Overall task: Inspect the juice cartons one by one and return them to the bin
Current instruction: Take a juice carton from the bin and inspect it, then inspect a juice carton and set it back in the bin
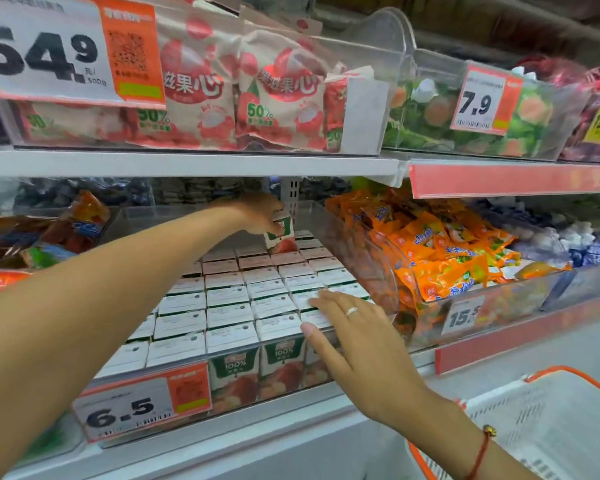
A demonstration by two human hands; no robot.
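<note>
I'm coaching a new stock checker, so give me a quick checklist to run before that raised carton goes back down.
1. Left hand grips the raised green-and-red juice carton: ok.
2. Carton upright: ok, slightly tilted.
3. Open slot beneath it in the back row: cannot tell, the carton hides it.
4. Right hand rests flat on the white carton tops, clear of the back row: ok.
5. Clear plastic bin wall clear of the carton: ok.
</note>
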